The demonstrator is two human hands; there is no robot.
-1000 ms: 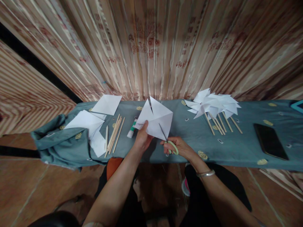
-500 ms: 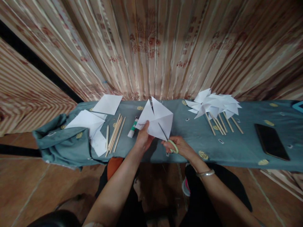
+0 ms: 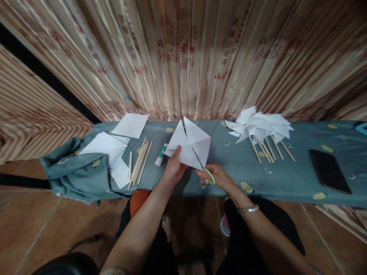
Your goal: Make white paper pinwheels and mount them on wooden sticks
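Note:
My left hand [image 3: 174, 167] pinches the lower left edge of a white square paper sheet [image 3: 189, 143] held up over the table; the sheet has slits along its creases. My right hand [image 3: 215, 176] grips pale green-handled scissors [image 3: 204, 168], whose blades reach into the sheet from its lower right corner. A silver bangle is on my right wrist.
A teal cloth covers the table [image 3: 286, 179]. Left of the sheet lie a glue stick [image 3: 160, 154], wooden sticks [image 3: 140, 161] and white paper sheets [image 3: 110, 151]. Finished white pinwheels [image 3: 259, 128] on sticks lie to the right, then a black phone [image 3: 329, 170]. A striped curtain hangs behind.
The scissors have pushed further up into the sheet from its lower right corner, with my right hand closing in on the paper. My left hand keeps its hold.

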